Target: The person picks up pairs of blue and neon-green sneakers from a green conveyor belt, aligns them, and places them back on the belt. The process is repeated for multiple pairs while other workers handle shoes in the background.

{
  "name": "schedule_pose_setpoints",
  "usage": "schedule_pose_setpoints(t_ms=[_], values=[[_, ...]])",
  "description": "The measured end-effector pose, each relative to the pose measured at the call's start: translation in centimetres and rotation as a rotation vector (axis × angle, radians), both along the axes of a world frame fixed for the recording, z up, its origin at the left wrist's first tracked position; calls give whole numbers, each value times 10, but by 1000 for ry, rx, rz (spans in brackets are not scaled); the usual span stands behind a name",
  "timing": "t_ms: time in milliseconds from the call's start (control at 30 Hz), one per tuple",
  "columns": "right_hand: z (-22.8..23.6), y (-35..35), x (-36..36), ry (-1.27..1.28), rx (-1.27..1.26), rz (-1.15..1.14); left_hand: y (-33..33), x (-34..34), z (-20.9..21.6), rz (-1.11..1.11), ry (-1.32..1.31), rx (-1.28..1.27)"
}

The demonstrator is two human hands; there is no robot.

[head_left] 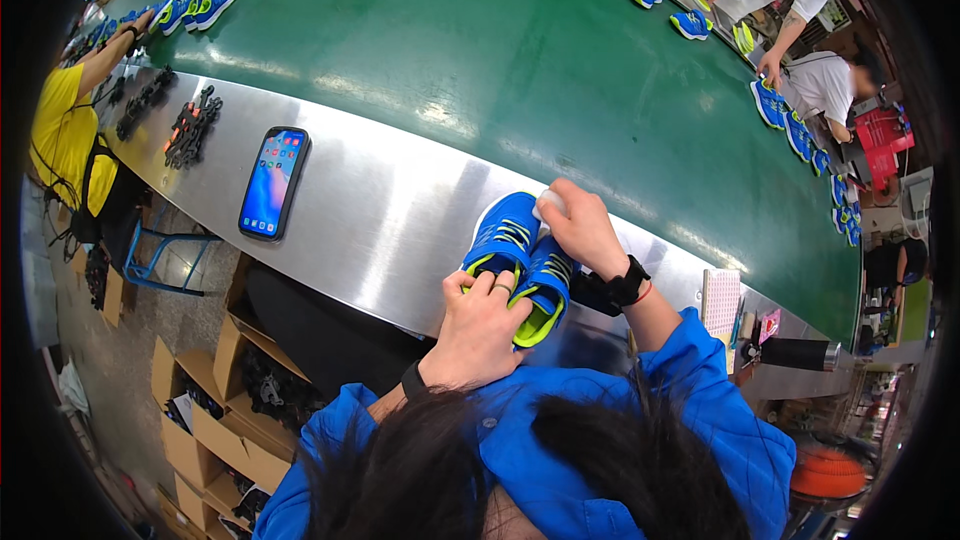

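Note:
A pair of blue shoes with lime-green linings lies side by side on the metal ledge in front of me: the left shoe (505,225) and the right shoe (549,270). The fingers of my left hand (477,332) are curled into the openings at the heel end, gripping the pair. At the toes, my right hand (583,237) pinches a small white pad (549,202) that seems to touch the upper; its exact kind is unclear. My fingers partly hide the shoe openings and the right shoe's toe.
Left of the shoes, a phone (274,183) and black clip-like parts (193,126) lie on the metal ledge (370,200). A green belt (420,50) runs beyond, with more blue shoes (205,6). Co-workers sit left and far right. Cardboard boxes (235,445) stand low left; a black cylinder (800,353) lies right.

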State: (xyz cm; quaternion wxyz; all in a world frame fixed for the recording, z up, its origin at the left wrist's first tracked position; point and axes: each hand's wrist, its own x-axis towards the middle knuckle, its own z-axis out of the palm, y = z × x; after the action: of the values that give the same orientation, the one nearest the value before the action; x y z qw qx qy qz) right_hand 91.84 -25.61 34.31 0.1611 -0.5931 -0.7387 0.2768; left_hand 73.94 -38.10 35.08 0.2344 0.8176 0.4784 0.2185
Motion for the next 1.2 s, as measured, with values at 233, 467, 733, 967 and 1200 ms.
schedule_pose_setpoints(t_ms=[233,467,733,967,1200], values=[[3,-1,3,21,-119,36,0,-2,4,4,5,-15],[-12,-1,4,-27,55,1,-1,0,2,11,39,10],[24,-13,34,514,-314,-266,0,-2,0,-3,-9,68],[74,-57,132,552,-363,-436,38,-50,20,109,-166,138],[44,-111,248,450,-10,-772,194,-156,12,451,68,401]])
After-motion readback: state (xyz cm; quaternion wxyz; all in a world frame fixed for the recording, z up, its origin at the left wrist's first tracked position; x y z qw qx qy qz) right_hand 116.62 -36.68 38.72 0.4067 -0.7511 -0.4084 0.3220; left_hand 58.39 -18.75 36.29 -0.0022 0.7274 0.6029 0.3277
